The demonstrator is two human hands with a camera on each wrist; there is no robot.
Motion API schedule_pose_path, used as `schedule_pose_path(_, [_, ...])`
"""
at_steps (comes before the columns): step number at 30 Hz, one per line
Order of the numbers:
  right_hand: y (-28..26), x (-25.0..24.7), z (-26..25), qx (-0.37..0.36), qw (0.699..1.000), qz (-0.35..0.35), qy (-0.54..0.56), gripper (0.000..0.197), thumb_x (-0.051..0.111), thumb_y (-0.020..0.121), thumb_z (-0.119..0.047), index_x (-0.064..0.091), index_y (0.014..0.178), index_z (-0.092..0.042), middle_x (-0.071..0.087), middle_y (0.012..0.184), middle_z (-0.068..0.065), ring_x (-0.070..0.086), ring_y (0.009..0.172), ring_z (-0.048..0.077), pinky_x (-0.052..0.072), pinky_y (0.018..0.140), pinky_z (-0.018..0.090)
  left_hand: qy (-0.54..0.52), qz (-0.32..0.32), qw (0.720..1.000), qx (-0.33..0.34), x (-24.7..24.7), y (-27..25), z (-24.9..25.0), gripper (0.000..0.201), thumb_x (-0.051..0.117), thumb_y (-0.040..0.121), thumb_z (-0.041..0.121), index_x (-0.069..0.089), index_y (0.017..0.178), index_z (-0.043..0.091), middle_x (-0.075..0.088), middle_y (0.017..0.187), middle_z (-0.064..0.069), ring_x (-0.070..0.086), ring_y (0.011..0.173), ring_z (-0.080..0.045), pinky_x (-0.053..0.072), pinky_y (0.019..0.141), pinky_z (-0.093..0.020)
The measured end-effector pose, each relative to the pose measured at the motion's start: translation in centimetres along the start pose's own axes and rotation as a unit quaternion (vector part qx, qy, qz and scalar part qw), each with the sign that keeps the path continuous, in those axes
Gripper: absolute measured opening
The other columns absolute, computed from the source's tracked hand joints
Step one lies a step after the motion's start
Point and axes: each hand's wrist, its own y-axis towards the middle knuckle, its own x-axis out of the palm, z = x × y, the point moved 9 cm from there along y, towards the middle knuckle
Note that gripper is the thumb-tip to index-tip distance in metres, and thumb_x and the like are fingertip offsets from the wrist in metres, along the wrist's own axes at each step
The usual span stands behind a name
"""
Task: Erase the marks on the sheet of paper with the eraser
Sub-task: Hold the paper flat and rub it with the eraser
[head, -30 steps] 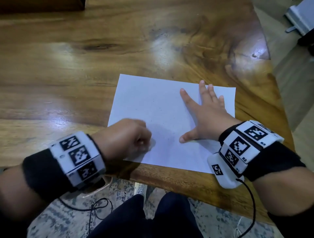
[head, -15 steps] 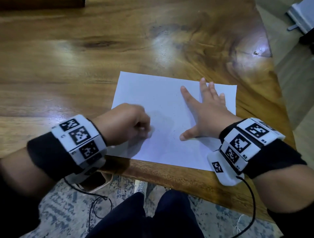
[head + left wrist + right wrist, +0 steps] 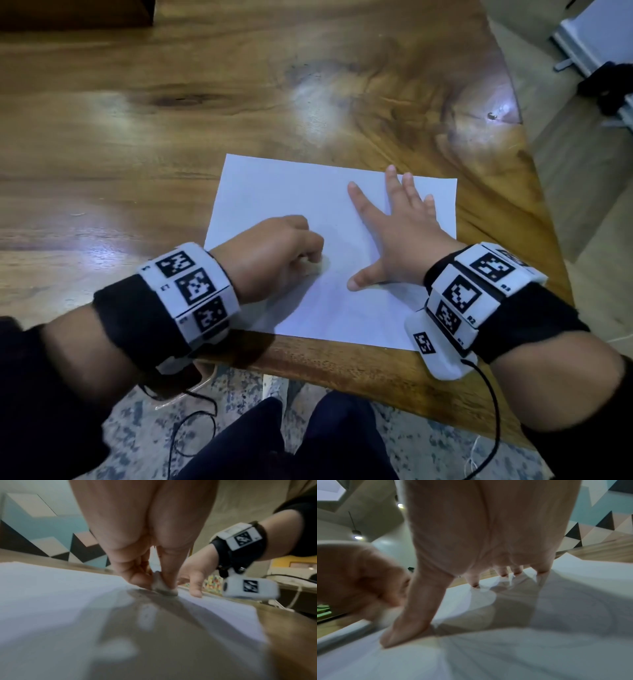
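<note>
the wooden table (image 3: 171, 144) carries the sheet of paper (image 3: 291, 192) near its front edge. my right hand (image 3: 400, 233) lies flat on the right half of the sheet, fingers straight and spread, thumb out to the side, holding nothing. my left hand (image 3: 274, 253) is curled over the lower left part, pinching the eraser (image 3: 163, 588) between thumb and fingertips, its grey-smudged end touching the paper. any marks are too faint for me to see.
</note>
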Motion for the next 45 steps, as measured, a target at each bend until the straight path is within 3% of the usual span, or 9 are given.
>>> schedule_pose_path(5, [0.1, 0.1, 0.2, 0.003, 1.0, 0.006, -0.002, 0.135, 0.075, 0.055, -0.068, -0.024, 0.143, -0.039, -0.04, 0.147, 0.015, -0.033, 0.137, 0.034, -0.009, 0.113, 0.054, -0.039, -0.142, 0.989, 0.01, 2.1, -3.0, -0.1, 0.015, 0.056, 0.072, 0.023, 0.069, 0.075, 0.016, 0.05, 0.078, 0.005, 0.051, 0.073, -0.008, 0.032, 0.062, -0.004])
schedule_pose_path(10, [0.1, -0.1, 0.0, 0.0, 1.0, 0.005, 0.0, 0.135, 0.075, 0.056, -0.067, -0.023, 0.144, -0.038, -0.04, 0.147, 0.016, -0.033, 0.137, 0.035, -0.008, 0.113, 0.055, 0.017, -0.034, 0.999, 0.001, 0.1, 2.5, 1.3, 0.011, 0.058, 0.08, 0.02, 0.063, 0.085, 0.013, 0.048, 0.081, -0.002, 0.051, 0.076, -0.022, 0.032, 0.066, -0.024])
schedule_pose_path(14, [0.0, 0.0, 0.0, -0.004, 1.0, 0.007, 0.009, 0.135, 0.075, 0.056, -0.066, -0.022, 0.145, -0.038, -0.04, 0.147, 0.016, -0.034, 0.137, 0.034, -0.01, 0.113, 0.054, 0.054, -0.085, 0.994, 0.048, 2.6, 0.5, 1.4, 0.011, 0.053, 0.081, 0.014, 0.058, 0.083, 0.005, 0.05, 0.074, 0.002, 0.047, 0.073, -0.019, 0.043, 0.075, -0.03])
schedule_pose_path(19, [0.1, 0.1, 0.1, -0.004, 1.0, 0.007, 0.004, 0.136, 0.075, 0.055, -0.067, -0.023, 0.144, -0.038, -0.04, 0.147, 0.015, -0.033, 0.137, 0.034, -0.01, 0.112, 0.055, -0.005, -0.12, 0.99, 0.067, 2.8, -1.4, 1.8, 0.014, 0.056, 0.077, 0.021, 0.067, 0.074, 0.014, 0.052, 0.077, 0.002, 0.051, 0.069, -0.013, 0.031, 0.061, -0.008])
schedule_pose_path(23, [0.1, 0.1, 0.1, -0.004, 1.0, 0.004, 0.005, 0.135, 0.075, 0.056, -0.067, -0.024, 0.144, -0.038, -0.041, 0.146, 0.015, -0.034, 0.137, 0.034, -0.01, 0.112, 0.055, 0.024, -0.016, 0.999, 0.032, 0.0, 1.8, 1.8, 0.009, 0.058, 0.077, 0.02, 0.062, 0.075, 0.013, 0.053, 0.078, -0.007, 0.054, 0.071, -0.027, 0.035, 0.064, -0.025])
schedule_pose_path(28, [0.2, 0.1, 0.2, -0.002, 1.0, 0.001, -0.004, 0.136, 0.074, 0.056, -0.068, -0.025, 0.143, -0.038, -0.041, 0.146, 0.015, -0.034, 0.137, 0.034, -0.009, 0.113, 0.055, -0.042, -0.138, 0.988, 0.049, 3.2, -2.6, 2.4, 0.017, 0.056, 0.077, 0.026, 0.067, 0.07, 0.015, 0.047, 0.073, 0.005, 0.052, 0.063, -0.014, 0.034, 0.058, -0.013])
schedule_pose_path(36, [0.0, 0.0, 0.0, -0.001, 1.0, 0.001, -0.004, 0.134, 0.073, 0.057, -0.068, -0.025, 0.144, -0.038, -0.041, 0.146, 0.016, -0.034, 0.137, 0.034, -0.009, 0.114, 0.055, 0.005, -0.04, 0.999, 0.024, 2.4, 0.9, 1.7, 0.013, 0.058, 0.077, 0.018, 0.059, 0.068, 0.01, 0.046, 0.072, -0.001, 0.054, 0.066, -0.027, 0.033, 0.06, -0.025])
schedule_pose_path(41, [-0.1, -0.1, 0.0, -0.005, 1.0, 0.003, 0.005, 0.135, 0.074, 0.056, -0.067, -0.025, 0.143, -0.038, -0.042, 0.146, 0.015, -0.035, 0.137, 0.033, -0.011, 0.113, 0.054, -0.056, -0.1, 0.993, 0.014, 4.6, -1.9, 1.3, 0.009, 0.061, 0.077, 0.011, 0.065, 0.084, 0.008, 0.05, 0.079, 0.003, 0.053, 0.07, -0.015, 0.036, 0.067, -0.02])
schedule_pose_path(45, [-0.2, -0.1, 0.1, -0.013, 0.999, 0.017, 0.025, 0.139, 0.076, 0.054, -0.067, -0.024, 0.144, -0.034, -0.041, 0.147, 0.014, -0.035, 0.137, 0.03, -0.011, 0.115, 0.051, -0.073, -0.028, 0.997, -0.011, 2.0, -1.1, 0.2, 0.025, 0.061, 0.078, 0.03, 0.065, 0.1, 0.019, 0.052, 0.086, 0.002, 0.056, 0.084, -0.017, 0.036, 0.071, -0.019])
